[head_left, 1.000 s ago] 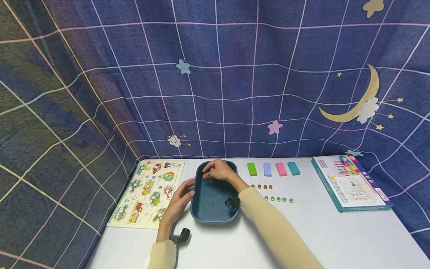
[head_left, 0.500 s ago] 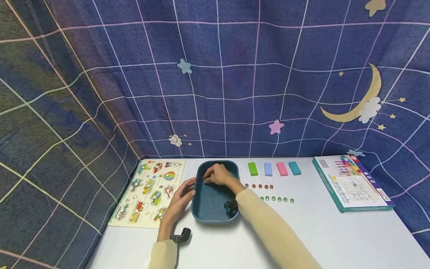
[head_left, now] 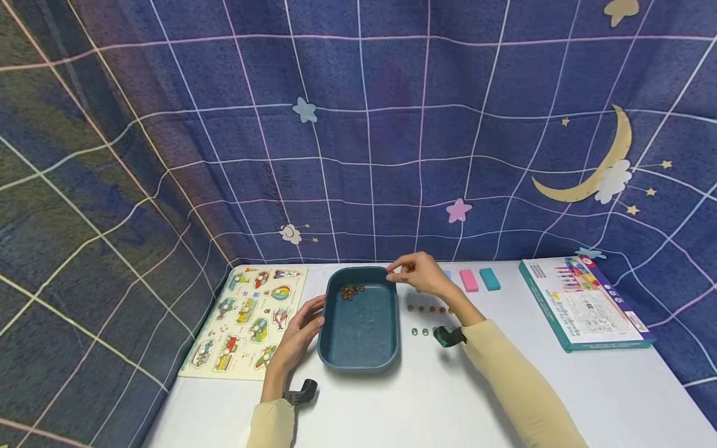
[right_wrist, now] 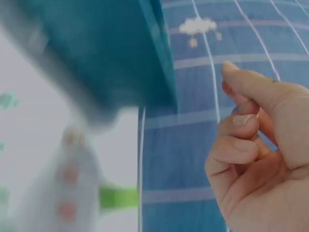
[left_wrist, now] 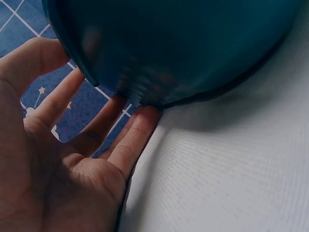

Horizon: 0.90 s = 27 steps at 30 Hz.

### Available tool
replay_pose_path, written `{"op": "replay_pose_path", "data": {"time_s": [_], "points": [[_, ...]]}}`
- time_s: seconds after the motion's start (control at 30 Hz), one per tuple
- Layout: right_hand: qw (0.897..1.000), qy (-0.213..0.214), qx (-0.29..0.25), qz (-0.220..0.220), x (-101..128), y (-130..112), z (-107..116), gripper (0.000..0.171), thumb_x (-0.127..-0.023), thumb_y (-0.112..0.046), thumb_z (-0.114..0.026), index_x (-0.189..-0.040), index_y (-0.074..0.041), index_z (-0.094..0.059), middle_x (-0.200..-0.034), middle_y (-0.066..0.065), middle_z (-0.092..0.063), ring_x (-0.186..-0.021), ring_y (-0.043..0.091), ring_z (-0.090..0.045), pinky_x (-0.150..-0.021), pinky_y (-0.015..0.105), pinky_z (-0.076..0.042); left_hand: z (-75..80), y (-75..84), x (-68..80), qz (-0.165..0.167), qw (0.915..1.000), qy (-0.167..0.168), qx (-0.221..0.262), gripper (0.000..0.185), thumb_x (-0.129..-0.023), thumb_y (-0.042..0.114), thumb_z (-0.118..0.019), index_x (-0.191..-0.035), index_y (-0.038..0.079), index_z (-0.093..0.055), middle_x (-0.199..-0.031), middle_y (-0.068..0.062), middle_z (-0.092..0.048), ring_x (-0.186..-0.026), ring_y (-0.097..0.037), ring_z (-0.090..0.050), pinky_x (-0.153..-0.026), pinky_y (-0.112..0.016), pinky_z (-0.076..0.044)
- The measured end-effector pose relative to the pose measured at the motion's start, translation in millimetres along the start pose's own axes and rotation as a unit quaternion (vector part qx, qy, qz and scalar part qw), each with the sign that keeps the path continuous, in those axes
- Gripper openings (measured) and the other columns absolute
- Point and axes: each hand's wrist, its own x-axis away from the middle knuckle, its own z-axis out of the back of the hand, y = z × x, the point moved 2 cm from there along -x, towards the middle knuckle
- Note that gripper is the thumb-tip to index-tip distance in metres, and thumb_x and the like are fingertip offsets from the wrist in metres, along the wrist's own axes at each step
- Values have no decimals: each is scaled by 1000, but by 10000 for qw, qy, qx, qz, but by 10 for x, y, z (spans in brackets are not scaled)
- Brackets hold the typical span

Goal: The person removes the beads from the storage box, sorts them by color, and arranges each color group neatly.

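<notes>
A dark teal tray (head_left: 361,367) stands on the white table with a small cluster of reddish-brown beads (head_left: 351,292) in its far left corner. My left hand (head_left: 299,333) rests against the tray's left side; in the left wrist view its fingers (left_wrist: 133,140) reach out to the outer wall. Over the tray's far right rim, my right hand (head_left: 422,274) pinches a small reddish bead, mostly covered by thumb and forefinger. Also in the right wrist view, the right hand (right_wrist: 260,145) has its thumb and forefinger together, other fingers curled.
Right of the tray lie a row of red beads (head_left: 432,309) and a row of green beads (head_left: 426,332), partly behind the right arm. Pink (head_left: 469,280) and teal (head_left: 490,279) blocks lie behind them. A picture puzzle board (head_left: 241,320) is at left, a flat box (head_left: 585,305) at right.
My right hand has lifted from the bead cluster inside the tray and moved right to the far right rim, uncovering the cluster. The left hand has stayed at the tray's left side.
</notes>
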Motion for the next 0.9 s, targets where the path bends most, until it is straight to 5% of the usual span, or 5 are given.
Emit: {"op": "replay_pose_path", "data": {"time_s": [0.4,0.9], "points": [[9980,39,408,-490,835,983,534,20,-94,-14,-80,-110,-2,-81,-72,0,-59,-62,4,-45,-56,21,-38,31,6,-4,-6,10000,-6,-31,58,-105,15,-61,-160,15,-44,-166,-16,-41,-145,-23,-46,-112,-23,-50],[9976,-73,530,-437,1033,1185,491,12,-90,-14,-82,-101,-8,-83,-77,0,-68,-67,4,-46,-61,21,-40,5,-6,-6,26,10000,51,-54,58,-104,15,-61,-160,15,-44,-166,-16,-42,-144,-22,-47,-112,-25,-50]]}}
